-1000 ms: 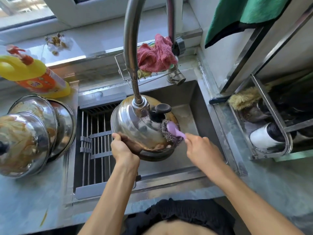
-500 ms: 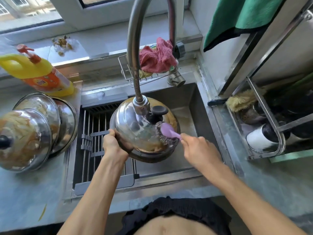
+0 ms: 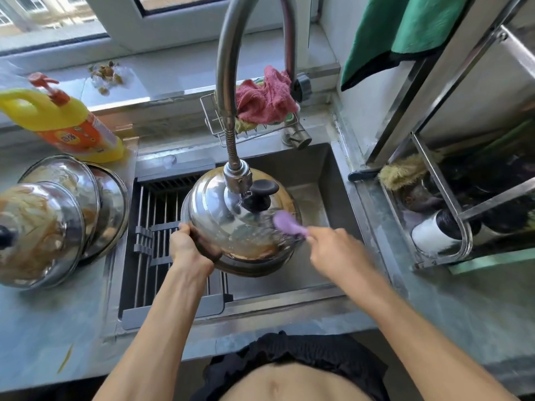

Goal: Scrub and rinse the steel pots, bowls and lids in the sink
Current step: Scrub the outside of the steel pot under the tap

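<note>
Lid: a domed steel lid (image 3: pixel 231 215) with a black knob (image 3: pixel 259 192), held tilted over the sink (image 3: pixel 315 169) just under the faucet head (image 3: pixel 236 176). Its upper dome is shiny and reflective; its lower edge is smeared with brown residue.
Left hand: the left hand (image 3: pixel 188 244) grips the lid's lower left rim, fingers curled around the edge.
Right hand: the right hand (image 3: pixel 333 250) pinches the purple handle of a scrubber (image 3: pixel 285 224), whose dark wire-wool head presses on the lid's right side, below the knob. The hand is blurred, so the exact finger placement cannot be told.
Counter, left: more steel lids (image 3: pixel 43 224) stacked leaning, streaked with brown food residue, beside a yellow detergent bottle (image 3: pixel 66 125).
Sink, left part: a dark slatted drain rack (image 3: pixel 156 235).
Behind the faucet: a pink cloth (image 3: pixel 263 96) in a wire basket.
</note>
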A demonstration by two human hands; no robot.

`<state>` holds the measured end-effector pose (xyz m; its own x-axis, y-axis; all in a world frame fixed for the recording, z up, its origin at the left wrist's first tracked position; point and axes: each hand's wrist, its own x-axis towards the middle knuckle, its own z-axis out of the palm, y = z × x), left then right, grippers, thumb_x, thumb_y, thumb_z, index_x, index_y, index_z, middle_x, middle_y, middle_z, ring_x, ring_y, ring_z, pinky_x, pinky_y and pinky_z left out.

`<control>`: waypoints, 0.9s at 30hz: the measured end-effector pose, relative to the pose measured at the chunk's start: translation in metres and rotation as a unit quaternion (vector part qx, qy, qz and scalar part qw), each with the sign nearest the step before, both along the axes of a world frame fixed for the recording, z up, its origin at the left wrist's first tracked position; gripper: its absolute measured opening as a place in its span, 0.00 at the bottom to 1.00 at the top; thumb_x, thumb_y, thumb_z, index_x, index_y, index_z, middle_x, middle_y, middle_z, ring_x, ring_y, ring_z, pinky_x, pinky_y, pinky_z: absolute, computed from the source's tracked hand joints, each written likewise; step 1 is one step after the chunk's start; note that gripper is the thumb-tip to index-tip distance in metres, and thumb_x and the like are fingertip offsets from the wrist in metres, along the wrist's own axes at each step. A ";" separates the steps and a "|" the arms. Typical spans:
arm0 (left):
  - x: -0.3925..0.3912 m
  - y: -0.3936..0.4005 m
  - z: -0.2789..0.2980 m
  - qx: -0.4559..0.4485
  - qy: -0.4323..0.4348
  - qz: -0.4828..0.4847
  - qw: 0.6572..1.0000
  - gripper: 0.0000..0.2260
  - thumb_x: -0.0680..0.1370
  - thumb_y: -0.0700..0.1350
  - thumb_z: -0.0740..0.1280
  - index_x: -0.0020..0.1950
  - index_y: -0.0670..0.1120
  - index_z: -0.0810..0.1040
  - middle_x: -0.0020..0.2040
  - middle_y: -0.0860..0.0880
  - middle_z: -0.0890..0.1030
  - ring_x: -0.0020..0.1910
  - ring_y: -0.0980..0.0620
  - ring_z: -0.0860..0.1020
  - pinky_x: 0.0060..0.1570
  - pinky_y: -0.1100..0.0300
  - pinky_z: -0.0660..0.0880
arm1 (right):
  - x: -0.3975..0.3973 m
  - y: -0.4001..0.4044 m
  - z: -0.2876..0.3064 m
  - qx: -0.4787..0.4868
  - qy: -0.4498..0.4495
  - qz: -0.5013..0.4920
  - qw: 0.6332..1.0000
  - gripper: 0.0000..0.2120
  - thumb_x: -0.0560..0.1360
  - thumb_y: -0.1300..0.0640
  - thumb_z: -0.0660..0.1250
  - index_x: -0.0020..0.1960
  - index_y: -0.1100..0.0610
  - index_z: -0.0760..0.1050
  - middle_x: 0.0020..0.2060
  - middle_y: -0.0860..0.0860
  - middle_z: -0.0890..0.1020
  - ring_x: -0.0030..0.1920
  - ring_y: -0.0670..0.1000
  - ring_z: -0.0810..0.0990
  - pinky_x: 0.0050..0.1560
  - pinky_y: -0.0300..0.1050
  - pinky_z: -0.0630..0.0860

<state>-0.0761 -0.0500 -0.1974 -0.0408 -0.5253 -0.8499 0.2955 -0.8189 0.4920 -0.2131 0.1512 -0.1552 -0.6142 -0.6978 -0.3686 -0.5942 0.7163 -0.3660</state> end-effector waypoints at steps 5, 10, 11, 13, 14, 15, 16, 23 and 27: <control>0.011 -0.006 -0.009 -0.027 -0.001 -0.019 0.999 0.16 0.83 0.56 0.60 0.48 0.49 0.84 0.42 0.51 0.87 0.56 0.47 0.84 0.62 0.47 0.76 | 0.027 0.001 0.006 -0.027 -0.022 0.070 0.997 0.12 0.83 0.52 0.54 0.62 0.46 0.72 0.47 0.57 0.80 0.46 0.62 0.79 0.40 0.50 0.71; 0.015 -0.005 -0.004 -0.032 0.014 -0.031 0.999 0.17 0.84 0.55 0.61 0.39 0.52 0.80 0.51 0.50 0.85 0.56 0.46 0.82 0.59 0.42 0.77 | 0.010 0.002 0.001 -0.016 0.003 -0.019 1.000 0.12 0.83 0.53 0.54 0.63 0.49 0.72 0.48 0.57 0.80 0.49 0.63 0.80 0.40 0.49 0.69; 0.015 -0.005 -0.002 -0.032 0.026 -0.024 0.999 0.17 0.84 0.54 0.61 0.38 0.52 0.80 0.50 0.50 0.85 0.54 0.46 0.82 0.59 0.42 0.77 | 0.023 0.000 0.002 -0.031 -0.008 0.028 0.999 0.11 0.83 0.52 0.54 0.61 0.48 0.72 0.47 0.57 0.80 0.49 0.63 0.80 0.40 0.49 0.68; 0.017 -0.005 -0.007 -0.026 0.030 -0.021 0.999 0.17 0.83 0.54 0.61 0.39 0.52 0.82 0.50 0.49 0.86 0.53 0.46 0.82 0.58 0.43 0.78 | 0.031 0.002 0.006 -0.036 -0.023 0.062 0.997 0.11 0.83 0.50 0.54 0.61 0.46 0.72 0.45 0.56 0.80 0.47 0.62 0.79 0.39 0.49 0.67; 0.019 -0.005 -0.009 -0.026 0.026 -0.017 0.999 0.16 0.83 0.55 0.61 0.41 0.52 0.82 0.52 0.50 0.86 0.55 0.47 0.82 0.58 0.43 0.78 | 0.019 0.004 0.002 -0.024 -0.019 0.023 0.999 0.12 0.82 0.50 0.55 0.62 0.46 0.73 0.44 0.56 0.79 0.46 0.62 0.79 0.39 0.48 0.68; 0.021 -0.004 -0.011 -0.025 0.024 -0.013 0.999 0.15 0.83 0.55 0.61 0.42 0.53 0.83 0.53 0.50 0.86 0.56 0.48 0.82 0.60 0.44 0.78 | 0.007 0.007 -0.002 -0.011 -0.010 -0.022 1.000 0.12 0.82 0.51 0.55 0.62 0.47 0.73 0.45 0.57 0.79 0.46 0.62 0.79 0.40 0.48 0.69; 0.023 -0.005 -0.013 -0.025 0.025 -0.002 0.999 0.15 0.83 0.54 0.61 0.41 0.53 0.83 0.54 0.51 0.86 0.57 0.48 0.82 0.61 0.43 0.77 | 0.001 0.008 -0.005 0.006 -0.003 -0.050 0.999 0.13 0.82 0.52 0.55 0.63 0.49 0.74 0.46 0.58 0.80 0.48 0.62 0.80 0.41 0.49 0.70; 0.017 -0.004 -0.015 -0.017 0.031 -0.005 0.999 0.22 0.84 0.52 0.60 0.30 0.51 0.76 0.38 0.55 0.84 0.47 0.54 0.81 0.45 0.52 0.79 | 0.005 0.015 -0.006 0.019 0.000 -0.047 0.999 0.13 0.82 0.53 0.55 0.63 0.48 0.74 0.48 0.57 0.80 0.48 0.62 0.80 0.42 0.50 0.72; 0.004 0.000 -0.011 -0.022 0.014 0.022 0.999 0.14 0.83 0.51 0.62 0.41 0.49 0.81 0.50 0.51 0.85 0.55 0.49 0.81 0.60 0.46 0.77 | 0.042 0.004 0.008 -0.057 0.007 0.054 0.997 0.15 0.83 0.52 0.53 0.67 0.45 0.70 0.46 0.58 0.81 0.48 0.63 0.79 0.41 0.51 0.69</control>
<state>-0.0717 -0.0502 -0.2081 -0.0397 -0.5641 -0.8247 0.3448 -0.7824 0.5186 -0.1713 0.1548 -0.1474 -0.5380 -0.7969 -0.2746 -0.6713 0.6022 -0.4321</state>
